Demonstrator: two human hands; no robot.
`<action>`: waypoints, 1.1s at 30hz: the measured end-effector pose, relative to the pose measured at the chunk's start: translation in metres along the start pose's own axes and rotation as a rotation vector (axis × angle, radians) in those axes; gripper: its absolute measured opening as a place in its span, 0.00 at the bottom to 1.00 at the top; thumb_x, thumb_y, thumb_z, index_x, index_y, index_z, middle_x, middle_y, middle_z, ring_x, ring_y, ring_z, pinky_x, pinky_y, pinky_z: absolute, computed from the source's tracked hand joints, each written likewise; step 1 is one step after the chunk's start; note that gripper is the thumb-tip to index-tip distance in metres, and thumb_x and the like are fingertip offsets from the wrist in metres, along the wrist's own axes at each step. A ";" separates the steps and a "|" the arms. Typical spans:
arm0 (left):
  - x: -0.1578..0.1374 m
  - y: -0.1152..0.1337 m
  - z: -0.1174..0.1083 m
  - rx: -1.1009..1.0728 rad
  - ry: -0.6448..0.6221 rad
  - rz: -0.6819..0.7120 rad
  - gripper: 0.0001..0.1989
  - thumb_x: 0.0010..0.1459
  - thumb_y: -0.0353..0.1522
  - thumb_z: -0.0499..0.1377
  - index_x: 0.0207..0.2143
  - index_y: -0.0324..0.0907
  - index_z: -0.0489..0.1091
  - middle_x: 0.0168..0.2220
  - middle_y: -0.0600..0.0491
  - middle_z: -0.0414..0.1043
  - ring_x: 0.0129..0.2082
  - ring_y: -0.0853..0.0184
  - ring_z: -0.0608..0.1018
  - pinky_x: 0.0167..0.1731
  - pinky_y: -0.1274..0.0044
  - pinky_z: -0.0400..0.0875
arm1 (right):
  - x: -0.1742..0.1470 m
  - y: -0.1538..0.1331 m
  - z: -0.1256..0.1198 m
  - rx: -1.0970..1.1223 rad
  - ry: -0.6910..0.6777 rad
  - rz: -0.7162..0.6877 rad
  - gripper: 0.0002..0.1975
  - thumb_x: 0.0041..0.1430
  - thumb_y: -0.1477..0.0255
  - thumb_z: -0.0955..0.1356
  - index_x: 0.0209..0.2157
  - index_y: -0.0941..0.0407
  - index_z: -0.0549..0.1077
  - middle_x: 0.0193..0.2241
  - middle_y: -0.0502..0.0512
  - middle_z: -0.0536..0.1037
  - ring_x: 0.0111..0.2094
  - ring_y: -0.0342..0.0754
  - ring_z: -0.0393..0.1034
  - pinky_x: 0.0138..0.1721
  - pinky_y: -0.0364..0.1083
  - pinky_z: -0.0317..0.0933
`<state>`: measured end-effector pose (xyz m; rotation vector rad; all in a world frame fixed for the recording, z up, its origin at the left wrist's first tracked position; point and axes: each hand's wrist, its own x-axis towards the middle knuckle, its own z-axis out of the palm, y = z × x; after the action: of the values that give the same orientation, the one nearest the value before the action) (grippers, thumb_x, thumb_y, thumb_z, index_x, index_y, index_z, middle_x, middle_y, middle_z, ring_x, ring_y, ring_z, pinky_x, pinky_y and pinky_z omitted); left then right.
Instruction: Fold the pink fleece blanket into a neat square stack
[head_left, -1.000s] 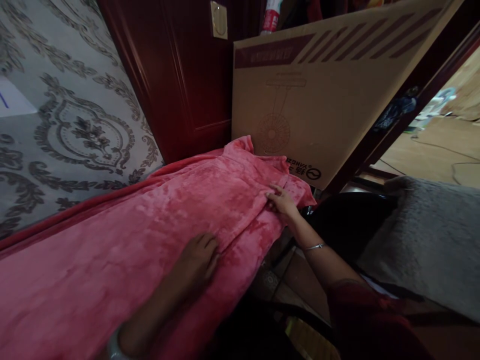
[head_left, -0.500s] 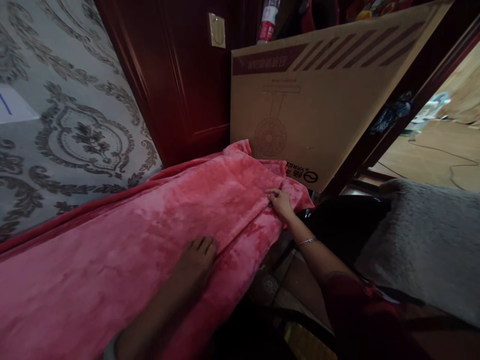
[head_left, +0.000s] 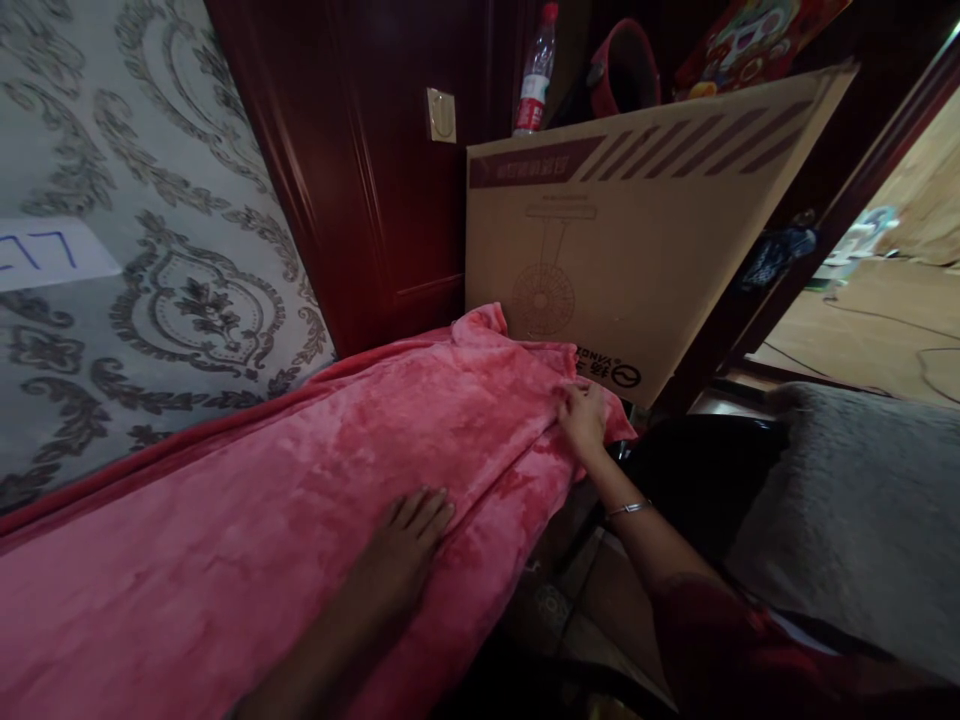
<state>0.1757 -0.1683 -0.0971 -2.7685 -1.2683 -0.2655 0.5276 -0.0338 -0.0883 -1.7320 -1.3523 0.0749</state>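
A pink plush blanket [head_left: 300,470] lies spread in front of me, with a fold running lengthwise near its close edge. My left hand [head_left: 409,535] rests palm down on the blanket beside that fold, its fingers stretched out. Farther off, near the blanket's far right end, my right hand [head_left: 583,420] has its fingers curled and pinched on the fabric at the fold. What supports the blanket is hidden beneath it.
A big cardboard box [head_left: 637,240] stands behind the blanket's far end, with a bottle [head_left: 534,75] at its top edge. Patterned wallpaper [head_left: 202,300] and dark red panelling [head_left: 375,180] are at left. To the right is a grey fuzzy cover [head_left: 862,520].
My right hand has shifted slightly along the fold toward the far end, and its fingers are more curled. My left hand stays flat on the blanket. The view has tilted up a little.
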 end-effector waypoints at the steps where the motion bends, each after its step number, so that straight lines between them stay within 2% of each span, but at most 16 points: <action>1: 0.001 0.000 0.000 -0.014 -0.016 -0.019 0.39 0.53 0.17 0.49 0.67 0.47 0.62 0.67 0.47 0.64 0.67 0.56 0.66 0.63 0.60 0.60 | -0.003 -0.006 0.000 -0.037 0.009 -0.068 0.24 0.60 0.71 0.62 0.55 0.60 0.75 0.58 0.68 0.69 0.61 0.61 0.61 0.63 0.59 0.55; 3: 0.001 -0.001 -0.001 -0.032 -0.032 -0.040 0.39 0.55 0.18 0.49 0.68 0.49 0.60 0.68 0.47 0.61 0.67 0.56 0.64 0.63 0.59 0.59 | -0.012 -0.019 0.004 -0.115 -0.058 -0.263 0.27 0.65 0.66 0.61 0.62 0.61 0.69 0.63 0.69 0.64 0.65 0.61 0.57 0.65 0.59 0.52; 5: 0.002 -0.001 -0.002 -0.038 -0.041 -0.032 0.39 0.56 0.19 0.49 0.69 0.50 0.59 0.69 0.47 0.60 0.68 0.55 0.63 0.64 0.58 0.58 | -0.023 -0.029 0.013 -0.204 -0.224 -0.402 0.31 0.68 0.60 0.60 0.68 0.59 0.62 0.68 0.67 0.60 0.69 0.60 0.50 0.67 0.61 0.47; 7: 0.002 -0.001 -0.005 -0.039 -0.057 -0.020 0.38 0.57 0.20 0.49 0.69 0.50 0.59 0.69 0.47 0.61 0.68 0.54 0.63 0.64 0.57 0.58 | -0.033 -0.034 0.022 -0.320 -0.394 -0.405 0.34 0.69 0.56 0.59 0.70 0.58 0.58 0.71 0.65 0.56 0.71 0.60 0.45 0.68 0.62 0.42; 9: 0.001 -0.001 -0.006 -0.049 -0.085 -0.011 0.36 0.58 0.21 0.49 0.69 0.49 0.59 0.69 0.47 0.60 0.68 0.53 0.63 0.63 0.55 0.58 | -0.037 -0.032 0.027 -0.419 -0.498 -0.347 0.34 0.70 0.54 0.57 0.70 0.58 0.58 0.71 0.64 0.54 0.72 0.59 0.44 0.69 0.62 0.40; 13: -0.001 0.001 -0.007 -0.077 -0.098 -0.022 0.35 0.60 0.23 0.50 0.69 0.49 0.58 0.69 0.47 0.59 0.68 0.52 0.61 0.64 0.53 0.56 | -0.033 -0.034 0.024 -0.468 -0.575 -0.284 0.34 0.71 0.54 0.57 0.70 0.58 0.58 0.71 0.65 0.54 0.72 0.58 0.45 0.69 0.61 0.40; 16: -0.003 0.004 -0.009 -0.097 -0.095 -0.034 0.35 0.60 0.23 0.50 0.70 0.48 0.57 0.70 0.47 0.57 0.69 0.52 0.61 0.65 0.52 0.56 | -0.032 -0.056 0.022 -0.454 -0.552 -0.250 0.35 0.71 0.53 0.58 0.70 0.60 0.58 0.70 0.68 0.55 0.72 0.63 0.45 0.68 0.65 0.42; 19: -0.004 0.008 -0.012 -0.121 -0.105 -0.037 0.35 0.61 0.23 0.51 0.70 0.49 0.56 0.71 0.49 0.56 0.70 0.52 0.59 0.66 0.52 0.55 | -0.042 -0.086 0.029 -0.371 -0.460 -0.420 0.35 0.70 0.52 0.58 0.71 0.53 0.55 0.73 0.63 0.49 0.73 0.65 0.39 0.68 0.67 0.40; 21: -0.006 0.011 -0.014 -0.135 -0.094 -0.036 0.35 0.61 0.23 0.52 0.70 0.50 0.57 0.70 0.50 0.57 0.70 0.53 0.59 0.66 0.52 0.54 | -0.054 -0.098 0.038 -0.349 -0.533 -0.511 0.34 0.70 0.52 0.59 0.72 0.49 0.53 0.73 0.59 0.47 0.73 0.65 0.37 0.68 0.67 0.40; 24: -0.010 0.008 -0.020 -0.182 -0.070 -0.031 0.31 0.63 0.28 0.53 0.68 0.50 0.59 0.68 0.49 0.61 0.69 0.55 0.61 0.66 0.54 0.56 | -0.070 -0.101 0.053 -0.386 -0.667 -0.529 0.35 0.69 0.51 0.60 0.72 0.47 0.53 0.73 0.56 0.48 0.72 0.66 0.41 0.67 0.68 0.42; 27: 0.000 -0.011 -0.035 -0.330 -0.085 0.007 0.21 0.66 0.36 0.54 0.60 0.49 0.70 0.63 0.48 0.70 0.63 0.56 0.70 0.62 0.60 0.64 | -0.075 -0.094 0.062 -0.402 -0.661 -0.529 0.34 0.69 0.51 0.60 0.72 0.47 0.53 0.73 0.56 0.48 0.72 0.65 0.42 0.67 0.68 0.40; 29: 0.021 -0.038 -0.049 -0.431 -0.082 -0.049 0.18 0.69 0.36 0.48 0.46 0.46 0.78 0.50 0.49 0.80 0.50 0.61 0.79 0.53 0.68 0.72 | -0.075 -0.091 0.065 -0.399 -0.649 -0.527 0.34 0.69 0.51 0.60 0.71 0.47 0.54 0.73 0.57 0.49 0.72 0.65 0.43 0.67 0.68 0.41; 30: 0.036 -0.055 -0.057 -0.449 -0.076 -0.125 0.21 0.70 0.35 0.44 0.40 0.44 0.78 0.42 0.49 0.82 0.42 0.63 0.81 0.47 0.71 0.74 | -0.075 -0.090 0.065 -0.392 -0.642 -0.529 0.34 0.68 0.50 0.60 0.71 0.47 0.54 0.73 0.57 0.50 0.72 0.66 0.43 0.67 0.69 0.41; 31: 0.052 -0.073 -0.065 -0.401 -0.035 -0.220 0.22 0.70 0.34 0.44 0.37 0.43 0.78 0.39 0.49 0.81 0.39 0.63 0.80 0.46 0.71 0.74 | -0.075 -0.089 0.066 -0.384 -0.636 -0.533 0.34 0.68 0.50 0.60 0.71 0.46 0.55 0.72 0.57 0.50 0.72 0.66 0.44 0.67 0.69 0.41; 33: 0.087 -0.113 -0.077 -0.217 0.040 -0.422 0.17 0.66 0.31 0.48 0.43 0.42 0.77 0.47 0.48 0.80 0.48 0.62 0.79 0.53 0.71 0.70 | -0.075 -0.088 0.067 -0.369 -0.623 -0.541 0.34 0.68 0.51 0.60 0.71 0.46 0.55 0.72 0.57 0.51 0.72 0.66 0.44 0.66 0.69 0.42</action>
<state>0.1372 -0.0413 -0.0046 -2.6099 -1.9080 -0.5111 0.3962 -0.0543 -0.1022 -1.6295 -2.3833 0.0647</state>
